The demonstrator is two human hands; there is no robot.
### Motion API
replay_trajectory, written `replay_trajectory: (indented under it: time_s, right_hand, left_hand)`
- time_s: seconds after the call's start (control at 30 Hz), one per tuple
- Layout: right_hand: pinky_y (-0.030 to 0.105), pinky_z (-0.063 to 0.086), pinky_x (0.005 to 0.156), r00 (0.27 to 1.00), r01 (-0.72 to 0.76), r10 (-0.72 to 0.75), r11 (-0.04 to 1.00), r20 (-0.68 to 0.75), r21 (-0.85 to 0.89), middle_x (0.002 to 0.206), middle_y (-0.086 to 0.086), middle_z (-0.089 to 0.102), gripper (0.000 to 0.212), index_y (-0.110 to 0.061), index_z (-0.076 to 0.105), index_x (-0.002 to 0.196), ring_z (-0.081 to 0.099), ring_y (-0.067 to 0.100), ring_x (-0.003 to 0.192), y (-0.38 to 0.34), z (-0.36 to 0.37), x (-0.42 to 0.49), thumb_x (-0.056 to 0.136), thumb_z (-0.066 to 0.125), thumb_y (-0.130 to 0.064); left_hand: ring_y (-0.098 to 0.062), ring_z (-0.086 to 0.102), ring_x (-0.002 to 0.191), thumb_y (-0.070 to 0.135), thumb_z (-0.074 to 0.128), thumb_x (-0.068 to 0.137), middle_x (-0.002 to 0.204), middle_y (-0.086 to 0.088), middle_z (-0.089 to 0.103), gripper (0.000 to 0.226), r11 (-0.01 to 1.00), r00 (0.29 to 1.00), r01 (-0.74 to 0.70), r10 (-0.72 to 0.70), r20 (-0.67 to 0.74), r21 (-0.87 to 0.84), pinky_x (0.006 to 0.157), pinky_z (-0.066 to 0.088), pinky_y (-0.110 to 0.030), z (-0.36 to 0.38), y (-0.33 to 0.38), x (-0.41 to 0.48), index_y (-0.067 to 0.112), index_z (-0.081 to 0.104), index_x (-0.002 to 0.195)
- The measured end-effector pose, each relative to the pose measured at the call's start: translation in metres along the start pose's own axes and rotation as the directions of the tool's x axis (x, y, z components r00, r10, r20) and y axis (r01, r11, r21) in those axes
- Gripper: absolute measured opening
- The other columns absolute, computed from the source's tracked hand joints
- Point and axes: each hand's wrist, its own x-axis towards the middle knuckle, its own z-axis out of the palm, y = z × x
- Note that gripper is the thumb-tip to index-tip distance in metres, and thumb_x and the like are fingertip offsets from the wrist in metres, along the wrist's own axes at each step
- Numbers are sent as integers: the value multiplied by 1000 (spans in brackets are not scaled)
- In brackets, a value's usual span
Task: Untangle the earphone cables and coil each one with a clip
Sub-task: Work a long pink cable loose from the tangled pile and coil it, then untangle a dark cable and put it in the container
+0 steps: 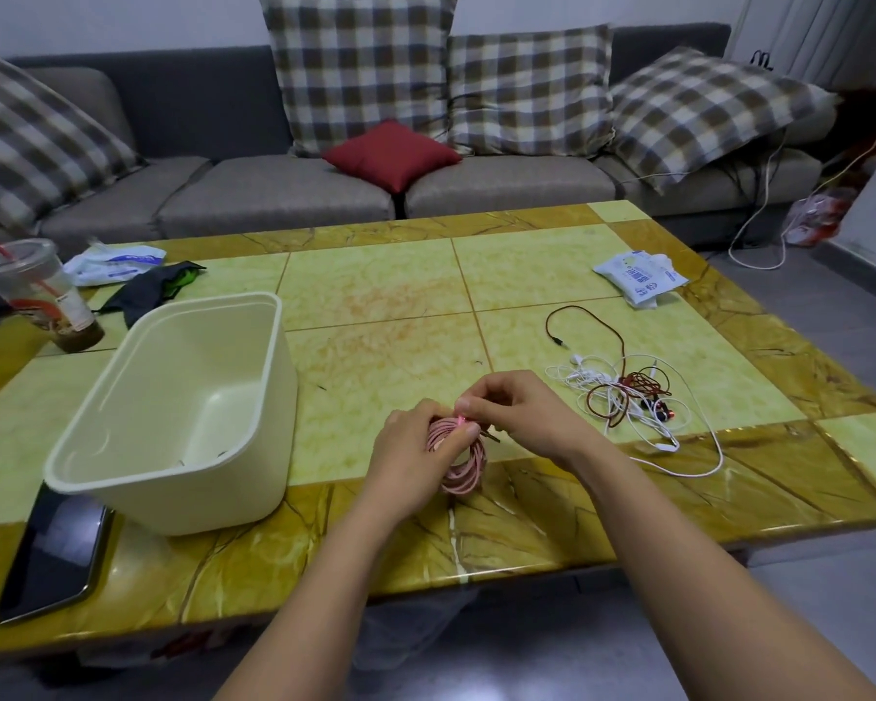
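Both forearms reach in from the near edge and meet over the table (527, 523), hands close together with fingertips almost touching. Left hand (413, 445): fingers curled round a pink cable coil (469, 470) of several gathered loops, whose lower arc hangs free below the fingers, over the table's brown border. Right hand (519, 412): thumb and forefinger pinch a small bright pink piece (460, 421) at the top of the coil; cannot tell whether it is a clip or a plug. A short brown strip (491, 437) sticks out just under the right fingers; identity unclear. Just right of the right hand lies the tangle of white and dark red earphone cables (623, 397), loose and uncoiled on the tabletop. One white strand trails past the right wrist toward the near edge, and one red strand loops away beyond the hand and ends in a plug. Left of the left hand, near, stands a cream bin (173, 412), top open. A dark tablet (51, 559) lies flat at its near corner. Further left and beyond are a plastic cup (36, 296) with a red straw and a dark cloth (148, 290). Beyond the right hand, well apart, lies a white packet (638, 278). A grey sofa (274, 194) with checked cushions stands past the table.
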Motion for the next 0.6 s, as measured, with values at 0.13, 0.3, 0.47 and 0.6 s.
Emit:
replay_trajectory:
  time_s: [0.13, 0.3, 0.47, 0.6]
  right_hand:
    - [17, 47, 66, 999, 30, -28, 998, -33, 63, 80, 1, 72, 12, -9, 73, 87, 64, 5, 73, -11, 6, -4, 88, 71, -21]
    - [25, 51, 72, 1000, -6, 10, 969, -16, 248, 95, 4, 72, 28, -13, 70, 104, 65, 12, 82, -30, 23, -10, 99, 53, -34]
    - [30, 53, 75, 989, -67, 21, 944, 143, 322, 105, 11, 68, 30, -10, 61, 120, 66, 18, 85, -57, 56, -8, 106, 37, -22]
    - [33, 54, 85, 975, -2, -25, 993, 219, 119, 118, 3, 63, 39, -35, 48, 137, 68, 17, 97, -84, 95, 2, 102, 46, -19]
  left_hand:
    - [-12, 65, 85, 33, 69, 87, 86, 5, 69, 15, 984, 994, 17, -35, -102, -175, 79, 54, -42, -13, 12, -8, 19, 66, 93]
    - [-16, 64, 68, 34, 72, 84, 70, 3, 67, 17, 967, 983, 13, -60, -176, -256, 71, 53, -44, -46, 23, -19, 21, 63, 79]
    - [-16, 62, 71, 43, 61, 91, 77, 0, 67, 18, 971, 953, -7, -66, -294, -240, 69, 54, -42, -98, 32, -33, 25, 59, 89]
    - [-16, 66, 84, 42, 59, 92, 93, 2, 70, 16, 968, 852, 21, -147, -502, -249, 77, 57, -46, -148, 15, -35, 28, 60, 99]
